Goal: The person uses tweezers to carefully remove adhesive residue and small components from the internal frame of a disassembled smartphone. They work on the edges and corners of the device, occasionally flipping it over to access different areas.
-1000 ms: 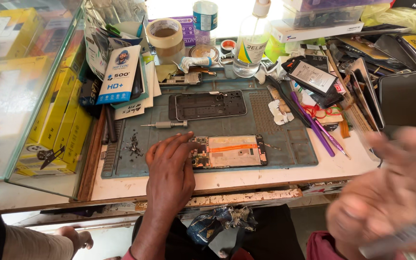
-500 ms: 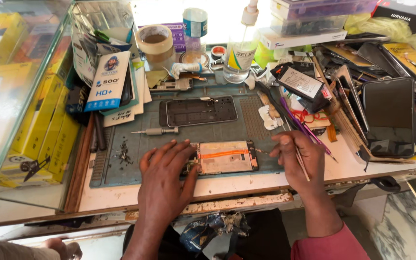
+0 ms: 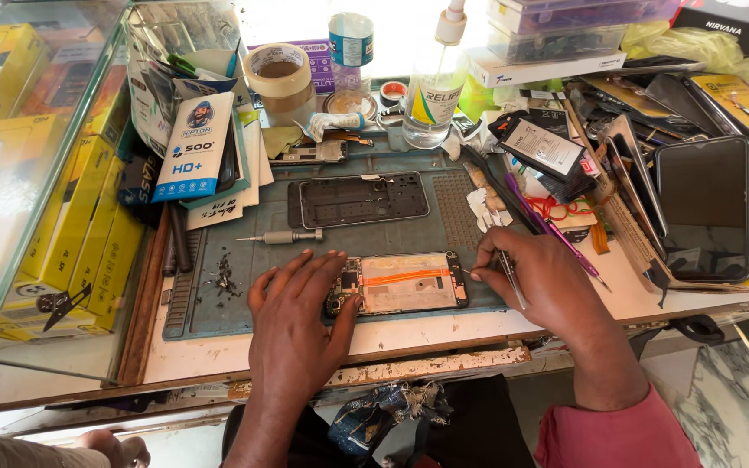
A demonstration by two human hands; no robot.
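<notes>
An opened phone (image 3: 405, 283) with an orange strip across its inside lies on the grey-green work mat (image 3: 244, 251). My left hand (image 3: 292, 321) rests flat on the mat, its fingers touching the phone's left end. My right hand (image 3: 548, 282) grips metal tweezers (image 3: 508, 270) at the phone's right end, tips near its edge. A dark phone back frame (image 3: 359, 199) lies further back on the mat. A small screwdriver (image 3: 283, 236) lies left of centre, with several loose screws (image 3: 221, 277) near it.
A glass case with yellow boxes (image 3: 62, 234) stands at the left. Tape roll (image 3: 279, 78), a clear bottle (image 3: 433, 82) and packets crowd the back. Phones and screens (image 3: 702, 208) are piled at the right. Another person's hand (image 3: 110, 446) shows at the bottom left.
My right hand came in from the lower right with the tweezers and settled at the phone's right end. My left hand stayed on the phone's left end.
</notes>
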